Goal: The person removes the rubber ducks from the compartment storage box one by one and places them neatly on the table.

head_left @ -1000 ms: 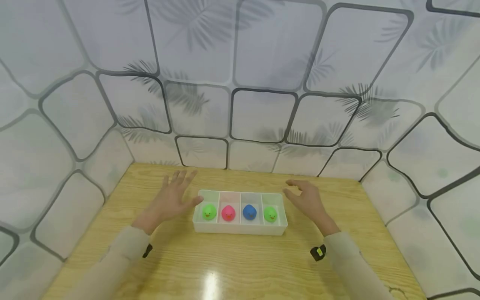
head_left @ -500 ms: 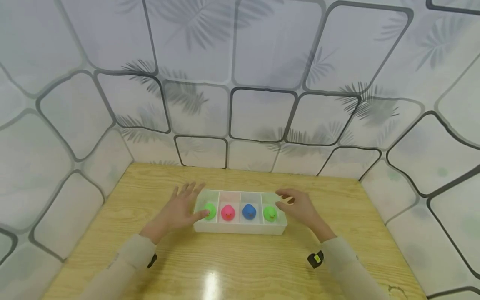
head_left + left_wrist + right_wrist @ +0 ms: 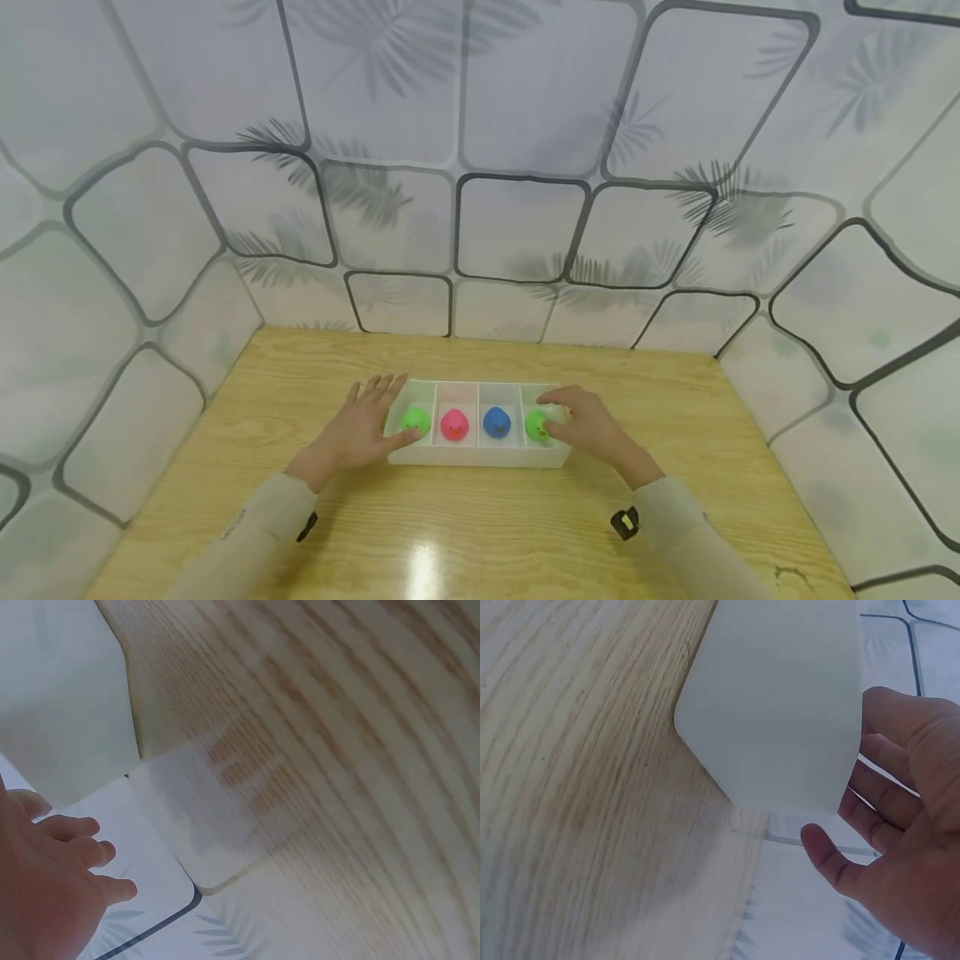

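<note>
A white plastic box (image 3: 480,456) with several compartments in a row stands on the table, a small rubber duck in each. From left to right they are a green duck (image 3: 415,421), a pink duck (image 3: 454,426), a blue duck (image 3: 497,422) and a second green duck (image 3: 536,425). At the box's left end my left hand (image 3: 357,427) has spread fingers, its thumb overlapping the left green duck's lower edge. My right hand (image 3: 588,425) reaches over the right end, fingers bent loosely. Its thumb tip is right at the right green duck, while the forefinger stands apart above it.
The box stands on a pale wooden table (image 3: 480,533), toward its back edge. A patterned fabric wall (image 3: 525,225) rises behind the table and along both sides. In both wrist views the box's end wall (image 3: 780,712) stands beside the hand.
My left hand has moved right, bringing its thumb over the left compartment. The right hand has moved left from beside the box to the right green duck. The ducks remain in their compartments.
</note>
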`<state>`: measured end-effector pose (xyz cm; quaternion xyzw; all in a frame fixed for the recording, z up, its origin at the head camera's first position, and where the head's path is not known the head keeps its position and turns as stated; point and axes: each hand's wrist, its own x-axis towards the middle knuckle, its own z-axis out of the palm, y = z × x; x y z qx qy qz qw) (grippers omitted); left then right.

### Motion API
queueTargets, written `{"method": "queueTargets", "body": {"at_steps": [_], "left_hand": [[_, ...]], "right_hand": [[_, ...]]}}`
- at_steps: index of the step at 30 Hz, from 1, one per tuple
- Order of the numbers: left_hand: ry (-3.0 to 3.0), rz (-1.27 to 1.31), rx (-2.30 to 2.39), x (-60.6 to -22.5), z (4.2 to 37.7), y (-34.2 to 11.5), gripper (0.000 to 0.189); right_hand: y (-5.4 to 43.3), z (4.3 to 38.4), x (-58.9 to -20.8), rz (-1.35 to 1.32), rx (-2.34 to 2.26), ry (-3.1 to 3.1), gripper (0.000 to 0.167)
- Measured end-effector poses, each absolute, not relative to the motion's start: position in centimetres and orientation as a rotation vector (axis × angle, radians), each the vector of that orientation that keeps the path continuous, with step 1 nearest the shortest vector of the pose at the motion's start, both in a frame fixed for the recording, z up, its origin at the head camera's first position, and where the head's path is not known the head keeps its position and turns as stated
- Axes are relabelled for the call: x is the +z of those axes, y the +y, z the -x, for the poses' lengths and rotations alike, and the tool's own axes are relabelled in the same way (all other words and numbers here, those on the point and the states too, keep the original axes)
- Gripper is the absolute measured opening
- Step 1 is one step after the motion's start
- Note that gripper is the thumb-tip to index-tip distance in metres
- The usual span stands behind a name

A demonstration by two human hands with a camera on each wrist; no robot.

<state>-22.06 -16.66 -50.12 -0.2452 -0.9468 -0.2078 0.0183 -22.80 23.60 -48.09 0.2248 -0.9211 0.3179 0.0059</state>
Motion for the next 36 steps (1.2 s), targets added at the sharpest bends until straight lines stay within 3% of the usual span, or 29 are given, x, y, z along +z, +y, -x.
{"method": "queueTargets", "body": {"at_steps": [20, 36], "left_hand": [[-2.956, 0.743, -0.62, -50.34, 22.16, -16.56, 0.103], [-2.96, 0.74, -0.643, -50.37, 22.12, -16.58, 0.104]], "right_hand": [[23.26, 22.45, -48.16, -0.76, 0.552, -2.849, 0.033], [23.3, 22.9, -48.22, -0.704, 0.614, -3.065, 0.041]]}}
